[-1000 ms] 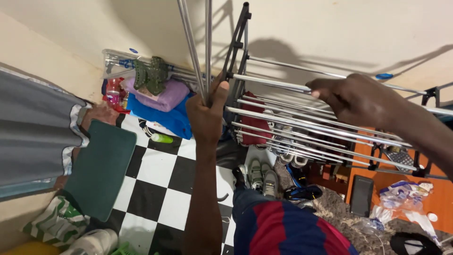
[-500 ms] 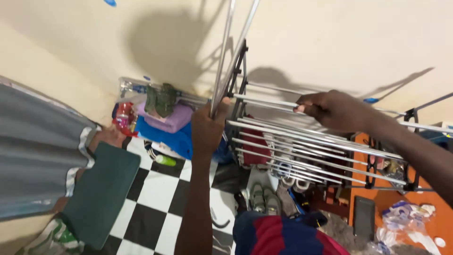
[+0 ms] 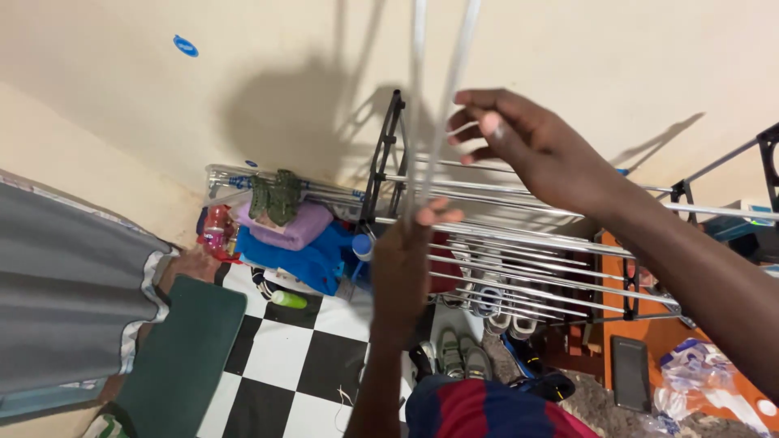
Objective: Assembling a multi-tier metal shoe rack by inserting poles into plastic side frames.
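Rods [image 3: 438,105] of bright metal, two thin ones, are standing almost upright in the middle of the view, and you are grasping them at their lower end with your left hand [image 3: 403,264]. The fingers of this hand are closing around the rods, and the thumb is pointing to the right. The rods are blurred and are running up past the top edge, in front of the pale wall [image 3: 568,57].

Your right hand [image 3: 527,142] is hanging just beside the rods, on their right side, with the fingers loosely spread and grasping nothing. I cannot tell if one fingertip is touching a rod.

Behind both hands a drying rack [image 3: 527,251] with black end frames and many horizontal metal bars is standing against the wall. Under its bars several shoes [image 3: 458,353] are lying on the floor. To the left of the rack a purple folded cloth [image 3: 292,227] is resting on a blue cloth [image 3: 304,259], and a green garment [image 3: 276,195] is lying on top of them. A small green bottle [image 3: 288,299] is lying on the black and white checkered floor [image 3: 284,381]. At the left a dark green mat [image 3: 174,357] is lying near a grey fabric [image 3: 65,300].
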